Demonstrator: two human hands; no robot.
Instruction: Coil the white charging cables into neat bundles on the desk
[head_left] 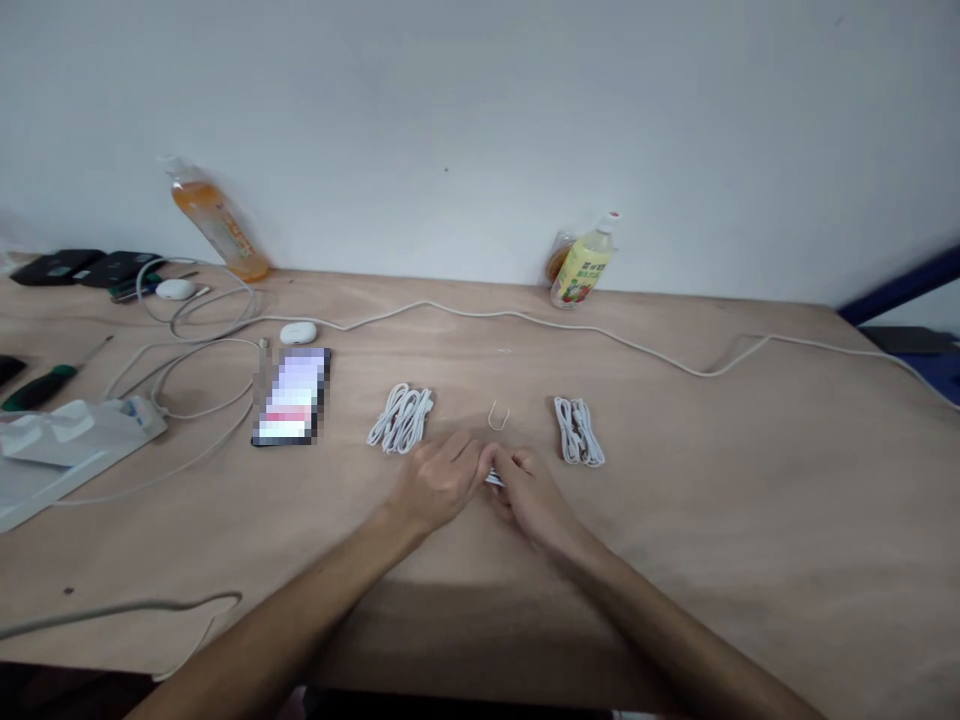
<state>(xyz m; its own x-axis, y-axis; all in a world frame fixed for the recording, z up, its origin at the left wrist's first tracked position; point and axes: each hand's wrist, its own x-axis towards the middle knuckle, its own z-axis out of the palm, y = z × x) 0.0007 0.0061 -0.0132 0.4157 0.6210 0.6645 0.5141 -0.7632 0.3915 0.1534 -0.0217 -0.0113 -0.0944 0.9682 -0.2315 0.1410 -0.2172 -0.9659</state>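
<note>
My left hand [442, 480] and my right hand [531, 492] meet over the table, fingers closed together. Between them shows a bit of white cable [493, 479], gripped by both; most of it is hidden by the fingers. Just beyond the hands lies a thin U-shaped tie [497, 418]. A coiled white cable bundle [401, 418] rests to the left of the hands. Another folded white cable bundle [578, 431], narrower, lies to their right.
A phone [295, 395] with a lit screen and a white earbud case [298, 333] lie at left. A long white cord [517, 314] crosses the table. A leaning orange bottle [217, 220] and a yellow-labelled bottle [585, 265] stand by the wall. A screwdriver [45, 385] lies far left.
</note>
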